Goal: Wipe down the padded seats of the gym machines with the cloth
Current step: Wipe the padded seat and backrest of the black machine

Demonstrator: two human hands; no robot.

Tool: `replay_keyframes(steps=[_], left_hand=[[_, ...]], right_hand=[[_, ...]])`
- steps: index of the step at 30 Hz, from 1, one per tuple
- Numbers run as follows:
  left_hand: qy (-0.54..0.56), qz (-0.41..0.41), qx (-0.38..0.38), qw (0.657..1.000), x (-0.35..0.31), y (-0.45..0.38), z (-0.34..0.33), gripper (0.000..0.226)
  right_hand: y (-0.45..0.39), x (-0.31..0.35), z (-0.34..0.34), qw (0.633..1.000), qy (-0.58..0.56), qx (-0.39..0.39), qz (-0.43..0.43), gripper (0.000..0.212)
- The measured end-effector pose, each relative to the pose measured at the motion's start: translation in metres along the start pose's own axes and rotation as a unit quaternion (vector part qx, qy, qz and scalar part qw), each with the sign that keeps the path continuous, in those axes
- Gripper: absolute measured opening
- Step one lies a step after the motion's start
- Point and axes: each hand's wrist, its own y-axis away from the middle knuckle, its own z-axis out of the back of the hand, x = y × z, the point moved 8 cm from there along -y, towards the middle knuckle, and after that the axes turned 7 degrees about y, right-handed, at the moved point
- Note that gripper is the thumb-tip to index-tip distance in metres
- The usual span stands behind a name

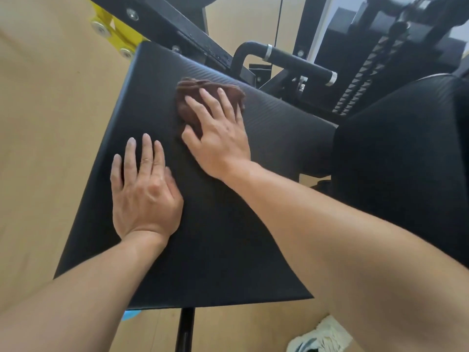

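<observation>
A big black padded seat (142,102) with a fine ribbed skin fills the middle of the view, and it slopes away toward the far side. A crumpled dark brown cloth (203,97) lies on the far part of this seat, a little right of the middle. The right hand (218,133) lies flat on top of the cloth with its fingers spread wide and straight, and it presses the cloth down onto the pad. The thumb of that hand touches the near edge of the cloth. The left hand (144,189) rests flat on the bare pad, nearer and to the left of the cloth, with its fingers straight and close together, and it holds nothing. The two hands are near each other but do not touch. On the right side stands a second black padded cushion (401,153), just beside the seat. Behind the seat, on the far side, a black metal frame (162,19) runs across, with a yellow bracket (111,29) at the far left. A black bent handle bar with silver rings (291,59) sticks out at the far right. The floor (45,123) is light brown wood. A white shoe (322,336) shows at the near right on the floor.
</observation>
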Motion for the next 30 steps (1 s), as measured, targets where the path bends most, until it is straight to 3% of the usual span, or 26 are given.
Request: replay_keyframes(steps=[2,3,5,7,9,12,15,17,19,21,23,25,28,30], left_hand=[[0.003,0.002,0.002,1.000,-0.001,0.000,0.001,0.054],[0.003,0.002,0.004,1.000,-0.001,0.001,0.001,0.055],[0.001,0.000,0.006,1.000,0.000,0.000,0.000,0.055],[0.001,-0.001,0.005,1.000,0.001,0.000,0.000,0.054],[-0.002,-0.002,0.006,1.000,0.000,0.000,-0.001,0.054],[-0.005,-0.002,0.012,1.000,0.001,0.000,-0.002,0.054],[-0.009,0.001,0.014,1.000,0.000,0.000,-0.002,0.054],[-0.015,0.001,0.014,1.000,0.000,0.000,-0.001,0.054],[-0.012,0.003,0.015,1.000,0.000,0.000,0.000,0.054],[-0.007,0.009,0.018,1.000,0.000,-0.001,0.000,0.054],[-0.005,0.010,0.022,1.000,0.001,0.000,-0.001,0.055],[-0.004,0.008,0.025,1.000,0.001,0.000,-0.002,0.055],[0.001,0.006,0.025,1.000,0.000,0.000,-0.002,0.054],[0.004,0.005,0.025,1.000,0.002,0.000,-0.001,0.053]], right_hand=[[0.003,-0.017,0.002,0.997,0.032,0.007,0.072,0.056],[-0.002,-0.044,0.009,0.998,0.039,-0.014,0.055,0.053],[-0.008,-0.118,0.027,0.992,0.031,-0.057,-0.107,0.054],[0.005,-0.171,0.034,0.953,-0.016,-0.059,-0.296,0.057],[0.011,-0.170,0.033,0.934,-0.061,-0.058,-0.348,0.054],[-0.003,-0.121,0.033,0.954,-0.105,-0.075,-0.271,0.044],[-0.011,-0.050,0.024,0.990,-0.110,-0.050,-0.067,0.039],[0.003,-0.012,0.011,0.994,-0.088,-0.013,0.066,0.038],[0.016,-0.004,0.010,0.989,-0.093,0.013,0.116,0.042],[0.025,-0.016,0.016,0.990,-0.083,0.024,0.110,0.044],[0.038,-0.037,0.017,0.996,-0.038,0.015,0.073,0.044],[0.061,-0.062,0.019,0.999,-0.019,-0.019,-0.027,0.041],[0.104,-0.078,0.020,0.974,-0.075,-0.073,-0.199,0.034],[0.126,-0.063,0.019,0.955,-0.125,-0.093,-0.251,0.031]])
